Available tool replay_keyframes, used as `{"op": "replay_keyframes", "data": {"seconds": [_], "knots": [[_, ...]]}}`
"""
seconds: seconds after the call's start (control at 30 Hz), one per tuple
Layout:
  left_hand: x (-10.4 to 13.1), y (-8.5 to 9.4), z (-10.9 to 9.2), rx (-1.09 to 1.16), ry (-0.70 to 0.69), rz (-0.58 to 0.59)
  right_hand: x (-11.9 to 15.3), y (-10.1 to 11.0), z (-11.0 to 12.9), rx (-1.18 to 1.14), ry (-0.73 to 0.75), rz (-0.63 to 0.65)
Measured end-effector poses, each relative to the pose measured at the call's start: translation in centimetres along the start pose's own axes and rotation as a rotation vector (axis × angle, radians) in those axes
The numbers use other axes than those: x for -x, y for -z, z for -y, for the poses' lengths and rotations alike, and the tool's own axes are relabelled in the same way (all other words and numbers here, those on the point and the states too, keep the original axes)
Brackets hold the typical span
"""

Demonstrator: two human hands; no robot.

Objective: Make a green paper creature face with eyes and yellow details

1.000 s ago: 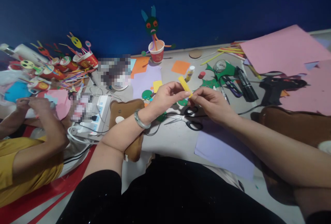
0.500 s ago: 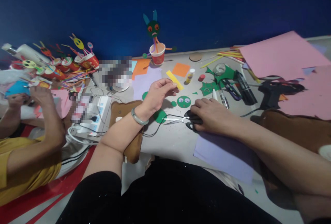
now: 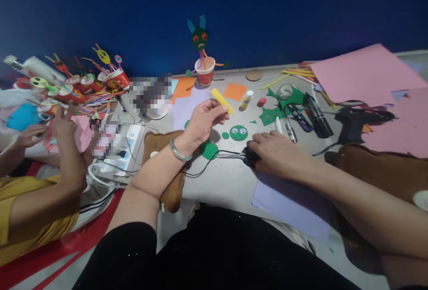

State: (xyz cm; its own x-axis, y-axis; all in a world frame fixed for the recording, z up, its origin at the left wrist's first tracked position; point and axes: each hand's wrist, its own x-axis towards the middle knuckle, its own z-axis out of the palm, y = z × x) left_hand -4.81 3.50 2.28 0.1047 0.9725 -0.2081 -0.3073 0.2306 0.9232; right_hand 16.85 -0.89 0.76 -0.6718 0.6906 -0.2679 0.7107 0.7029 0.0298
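Note:
Pinched between the thumb and fingers of my left hand is a yellow paper strip, held above the table. My right hand is closed over the black handles of a pair of scissors, whose blades lie nearly together and point left, low over the tabletop. Between my hands lies a green paper face with lilac eyes. A small green dot is beside it, and a larger green circle shows just under my left wrist.
A red paper cup with a green-headed figure stands at the back. A glue stick, green scraps, markers and a black glue gun lie rightward. At left are a power strip and a co-worker's arm.
The scissors' blades have closed together. The yellow strip has shifted slightly left in my left hand. The co-worker's hands have come away from the blue piece and moved apart.

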Motion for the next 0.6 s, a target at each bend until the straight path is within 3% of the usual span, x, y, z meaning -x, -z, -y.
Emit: {"op": "replay_keyframes", "data": {"seconds": [0.17,0.33,0.5,0.6], "knots": [[-0.3,0.3,0.0,-0.007,-0.015,-0.027,0.7,0.8,-0.3,-0.095,0.022,-0.035],[-0.7,0.5,-0.5,0.057,-0.006,-0.077,1.3,1.7,-3.0,-0.361,0.007,-0.055],[-1.0,0.8,-1.0,0.145,-0.02,-0.119,0.8,1.1,-5.9,-0.619,-0.161,-0.247],[-1.0,0.9,-1.2,0.168,-0.035,-0.121,1.1,1.5,-6.3,-0.629,-0.064,-0.088]]}}
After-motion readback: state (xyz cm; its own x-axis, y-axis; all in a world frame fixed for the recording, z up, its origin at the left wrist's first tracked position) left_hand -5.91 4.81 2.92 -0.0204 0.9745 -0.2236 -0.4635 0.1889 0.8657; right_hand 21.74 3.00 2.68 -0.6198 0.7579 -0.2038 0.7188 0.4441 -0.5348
